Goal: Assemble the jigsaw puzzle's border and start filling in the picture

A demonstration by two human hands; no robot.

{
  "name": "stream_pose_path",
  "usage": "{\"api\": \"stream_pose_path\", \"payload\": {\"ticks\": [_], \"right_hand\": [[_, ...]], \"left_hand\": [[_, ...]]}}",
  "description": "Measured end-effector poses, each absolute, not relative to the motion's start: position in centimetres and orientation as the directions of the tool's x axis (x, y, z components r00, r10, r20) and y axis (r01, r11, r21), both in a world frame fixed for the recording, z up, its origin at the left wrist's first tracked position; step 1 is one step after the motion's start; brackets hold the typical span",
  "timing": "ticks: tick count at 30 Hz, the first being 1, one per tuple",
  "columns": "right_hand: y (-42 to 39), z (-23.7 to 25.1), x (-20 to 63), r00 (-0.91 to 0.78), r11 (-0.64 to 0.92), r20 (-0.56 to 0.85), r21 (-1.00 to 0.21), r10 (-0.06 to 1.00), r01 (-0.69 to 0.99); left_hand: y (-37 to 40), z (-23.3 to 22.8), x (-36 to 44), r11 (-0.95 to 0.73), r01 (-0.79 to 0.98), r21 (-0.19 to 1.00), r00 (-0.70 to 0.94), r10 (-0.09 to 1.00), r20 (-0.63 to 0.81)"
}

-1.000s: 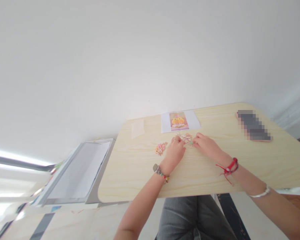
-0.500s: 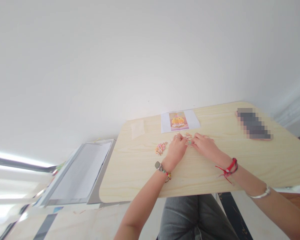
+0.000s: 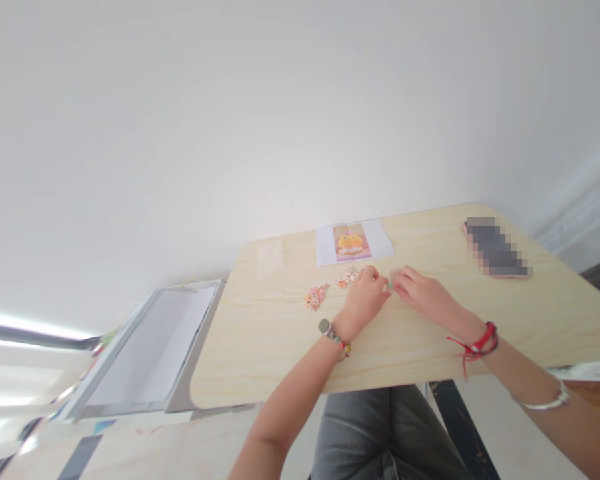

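The left hand [image 3: 364,299] and right hand [image 3: 427,297] have shifted rightward, baring more of the pale pile [image 3: 347,276] on the counter [image 3: 260,347]. A green piece [image 3: 390,285] lies between their fingertips, near both; its long axis, and whether either grip is closed on it, I cannot tell.

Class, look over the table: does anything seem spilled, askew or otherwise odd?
Yes: at the right of the table, a dark, pink-edged slab shows only as coarse square blocks, hiding its detail. The small pieces are loosely heaped; no spill or damage stands out.
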State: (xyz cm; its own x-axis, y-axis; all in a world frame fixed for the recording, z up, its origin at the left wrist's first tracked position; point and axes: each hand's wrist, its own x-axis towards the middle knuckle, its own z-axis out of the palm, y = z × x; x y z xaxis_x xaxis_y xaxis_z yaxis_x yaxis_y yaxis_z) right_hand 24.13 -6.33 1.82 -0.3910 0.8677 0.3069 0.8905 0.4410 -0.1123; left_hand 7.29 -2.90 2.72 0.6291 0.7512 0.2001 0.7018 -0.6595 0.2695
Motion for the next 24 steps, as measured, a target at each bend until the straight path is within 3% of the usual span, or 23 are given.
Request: {"api": "stream_pose_path", "payload": {"ticks": [12, 18, 24], "right_hand": [[-4.3, 2.3, 28.4, -0.214, 0.237, 0.187, -0.114, 0.959, 0.965], [-4.0, 2.2, 28.5, -0.216, 0.225, 0.098, -0.083, 0.971, 0.971], [-4.6, 3.2, 26.5, -0.243, 0.269, 0.160, -0.171, 0.957, 0.948]], "left_hand": [[-0.9, 3.7, 11.8, -0.658, 0.722, 0.216, 0.634, 0.753, 0.176], [-1.1, 4.2, 7.5, -0.549, 0.799, 0.244, 0.529, 0.835, 0.147], [-2.6, 3.9, 2.5, -0.440, 0.864, 0.244, 0.426, 0.898, 0.113]]}}
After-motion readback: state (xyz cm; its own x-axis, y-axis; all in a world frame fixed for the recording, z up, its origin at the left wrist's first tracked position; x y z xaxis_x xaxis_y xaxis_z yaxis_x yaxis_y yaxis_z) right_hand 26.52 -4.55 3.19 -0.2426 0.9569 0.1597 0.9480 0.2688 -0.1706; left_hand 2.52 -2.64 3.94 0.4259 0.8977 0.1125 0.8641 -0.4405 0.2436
